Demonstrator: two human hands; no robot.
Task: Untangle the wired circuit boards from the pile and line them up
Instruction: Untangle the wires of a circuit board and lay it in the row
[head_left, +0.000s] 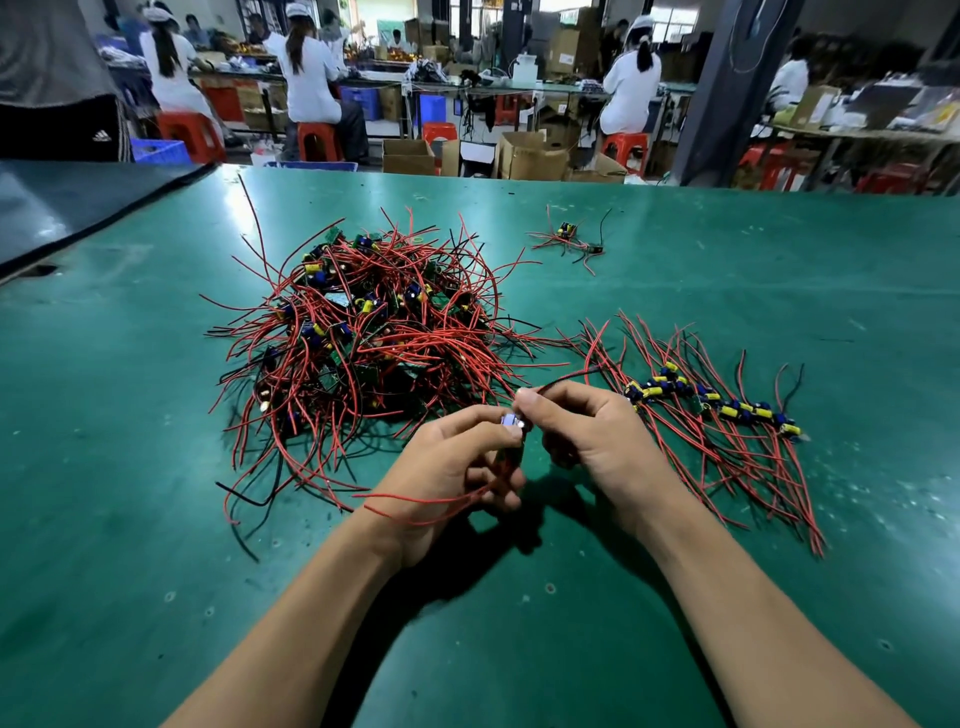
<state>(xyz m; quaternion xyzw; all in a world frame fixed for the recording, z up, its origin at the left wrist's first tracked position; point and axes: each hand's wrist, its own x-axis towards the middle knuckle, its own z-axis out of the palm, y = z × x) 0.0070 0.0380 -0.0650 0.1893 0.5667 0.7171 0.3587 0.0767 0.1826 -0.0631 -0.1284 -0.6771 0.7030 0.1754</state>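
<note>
A tangled pile (363, 332) of small green circuit boards with red and black wires lies left of centre on the green table (130, 519). To the right, a row of boards (711, 397) lies lined up, their wires fanned out side by side. My left hand (452, 467) holds one small circuit board (511, 423) with red wires trailing under its fingers. My right hand (587, 431) pinches the red and black wires (566, 376) that leave that board toward the upper right.
A small separate cluster of boards and wires (569, 241) lies at the far centre right. A dark mat (78, 202) covers the table's far left corner. Beyond the table's far edge, people sit on red stools at benches among cardboard boxes.
</note>
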